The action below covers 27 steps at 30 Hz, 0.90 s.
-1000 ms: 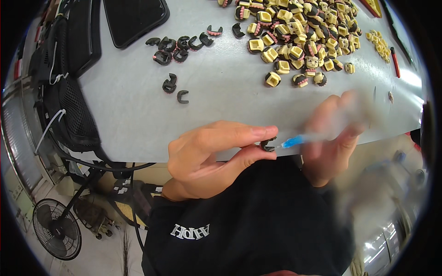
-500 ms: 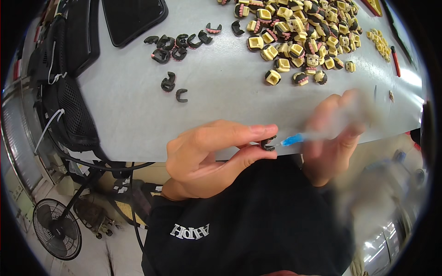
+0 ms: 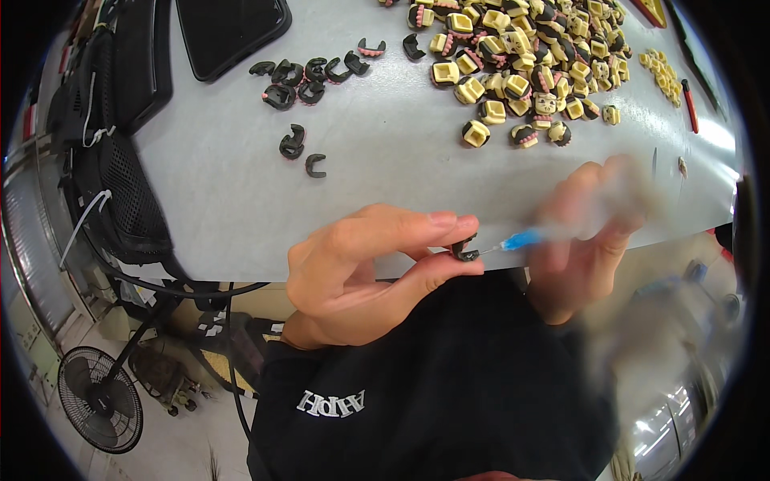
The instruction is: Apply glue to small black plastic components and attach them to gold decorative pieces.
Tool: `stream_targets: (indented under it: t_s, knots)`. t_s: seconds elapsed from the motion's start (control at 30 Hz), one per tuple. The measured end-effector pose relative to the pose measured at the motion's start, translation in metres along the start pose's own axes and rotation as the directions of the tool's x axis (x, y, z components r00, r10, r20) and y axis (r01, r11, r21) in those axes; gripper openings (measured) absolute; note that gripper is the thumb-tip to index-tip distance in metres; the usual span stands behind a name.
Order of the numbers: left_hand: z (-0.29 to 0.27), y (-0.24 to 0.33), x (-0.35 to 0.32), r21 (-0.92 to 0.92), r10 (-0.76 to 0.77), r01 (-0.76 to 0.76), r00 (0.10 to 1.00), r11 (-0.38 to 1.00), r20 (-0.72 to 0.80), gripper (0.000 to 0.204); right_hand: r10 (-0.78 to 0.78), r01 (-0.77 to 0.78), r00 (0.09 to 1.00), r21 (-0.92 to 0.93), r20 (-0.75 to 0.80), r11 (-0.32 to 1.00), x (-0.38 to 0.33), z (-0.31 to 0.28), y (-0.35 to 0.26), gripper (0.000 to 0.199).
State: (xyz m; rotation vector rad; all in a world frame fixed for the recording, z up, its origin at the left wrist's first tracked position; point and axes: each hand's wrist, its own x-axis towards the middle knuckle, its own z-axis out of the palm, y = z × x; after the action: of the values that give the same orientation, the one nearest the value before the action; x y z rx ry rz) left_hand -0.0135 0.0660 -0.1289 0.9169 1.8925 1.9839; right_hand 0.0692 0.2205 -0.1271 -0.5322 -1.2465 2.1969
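Observation:
My left hand [image 3: 361,264] pinches a small black C-shaped piece [image 3: 464,250] between thumb and forefinger, close to my chest below the table edge. My right hand [image 3: 589,232], blurred, holds a thin tool with a blue tip [image 3: 521,239] whose needle point touches that piece. On the grey table [image 3: 385,168] lie loose black C-shaped pieces [image 3: 291,144] to the left, some with pink edges. A heap of cream, black and pink square parts [image 3: 521,56] lies at the upper right.
A black flat tray [image 3: 228,28] sits at the table's far left, beside black mesh gear [image 3: 120,176] with cables. A floor fan [image 3: 100,397] stands at lower left. Small yellow parts [image 3: 666,72] and a red pen [image 3: 691,100] lie at the right.

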Motion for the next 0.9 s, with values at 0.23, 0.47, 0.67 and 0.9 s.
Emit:
stream_targets:
  t_s: [0.23, 0.47, 0.67, 0.9]
  knots:
    - [0.0037, 0.0018, 0.0001, -0.088, -0.023, 0.02, 0.999, 0.996, -0.035, 0.039, -0.024, 0.025, 0.999, -0.006, 0.039, 1.0, 0.0013, -0.0019, 0.0026, 0.044]
    - [0.0031, 0.0025, -0.0006, -0.081, -0.015, 0.014, 1.0, 0.997, -0.018, 0.041, -0.025, 0.028, 0.998, -0.055, 0.06, 0.998, 0.0022, 0.0, 0.0009, 0.043]
    - [0.0025, 0.0006, -0.0015, -0.054, 0.001, -0.002, 1.0, 0.999, -0.027, 0.047, -0.033, 0.04, 0.996, -0.088, 0.079, 0.995, 0.003, -0.0006, 0.0003, 0.042]
    - [-0.0008, 0.0008, 0.0003, 0.018, 0.009, -0.009, 1.0, 1.0, -0.001, 0.057, -0.031, 0.033, 0.999, -0.06, 0.044, 0.998, 0.0035, -0.0006, 0.0016, 0.041]
